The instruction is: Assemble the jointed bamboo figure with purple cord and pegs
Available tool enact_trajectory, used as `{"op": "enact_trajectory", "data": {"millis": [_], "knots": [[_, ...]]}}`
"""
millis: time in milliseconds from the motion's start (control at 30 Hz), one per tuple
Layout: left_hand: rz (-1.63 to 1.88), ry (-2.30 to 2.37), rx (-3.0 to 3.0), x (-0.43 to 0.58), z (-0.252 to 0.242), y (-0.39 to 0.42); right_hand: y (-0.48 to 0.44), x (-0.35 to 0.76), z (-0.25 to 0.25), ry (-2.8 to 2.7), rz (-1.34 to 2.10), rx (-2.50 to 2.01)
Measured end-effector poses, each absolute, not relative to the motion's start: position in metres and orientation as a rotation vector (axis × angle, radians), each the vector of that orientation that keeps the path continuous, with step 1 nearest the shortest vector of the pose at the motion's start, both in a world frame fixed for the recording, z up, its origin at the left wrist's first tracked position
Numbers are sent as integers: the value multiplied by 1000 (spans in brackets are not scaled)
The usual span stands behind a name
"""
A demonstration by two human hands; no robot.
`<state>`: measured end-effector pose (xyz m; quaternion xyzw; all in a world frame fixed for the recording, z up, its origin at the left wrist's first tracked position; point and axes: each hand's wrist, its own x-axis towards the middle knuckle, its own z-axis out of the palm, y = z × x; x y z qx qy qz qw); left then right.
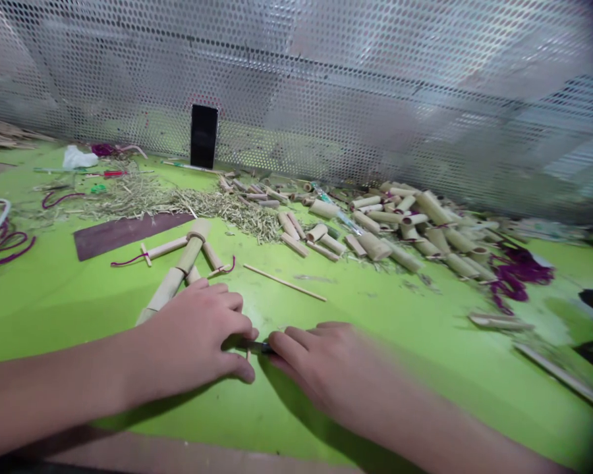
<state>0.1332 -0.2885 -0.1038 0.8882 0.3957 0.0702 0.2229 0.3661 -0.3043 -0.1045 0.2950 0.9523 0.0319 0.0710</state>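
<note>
My right hand (321,368) is closed around the dark handle of a small knife (263,347), whose blade points left. Curled just opposite, my left hand (197,336) pinches a short thin bamboo stick (248,355), and the blade meets it between thumb and fingers. Most of the blade's tip is hidden by the left fingers. Behind the left hand lies a figure of bamboo tubes (170,283), its arms threaded with purple cord and small cross sticks; the hand covers part of it. Another thin stick (284,283) rests on the green table beyond both hands.
Shavings (197,204) and a heap of cut bamboo tubes (410,224) spread along the back. A phone (204,137) leans on the perforated metal screen (301,85). A brown strip (128,236) lies left, purple cord (518,270) right, and a split bamboo piece (563,378) near the right edge.
</note>
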Motion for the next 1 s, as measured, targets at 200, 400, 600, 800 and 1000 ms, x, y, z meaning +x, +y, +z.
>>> {"op": "enact_trajectory", "data": {"millis": [200, 400, 600, 800, 1000], "knots": [[128, 1087, 2479, 136, -99, -287, -306, 360, -103, 2803, 141, 864], [146, 1096, 2516, 136, -102, -288, -304, 353, -95, 2795, 57, 1050], [198, 1113, 2441, 135, -103, -288, -301, 357, -97, 2843, 58, 1011], [193, 1114, 2422, 136, -101, -286, -301, 357, -99, 2869, 50, 981], [174, 1111, 2410, 135, -105, -282, -301, 358, -99, 2823, 48, 1036]]}}
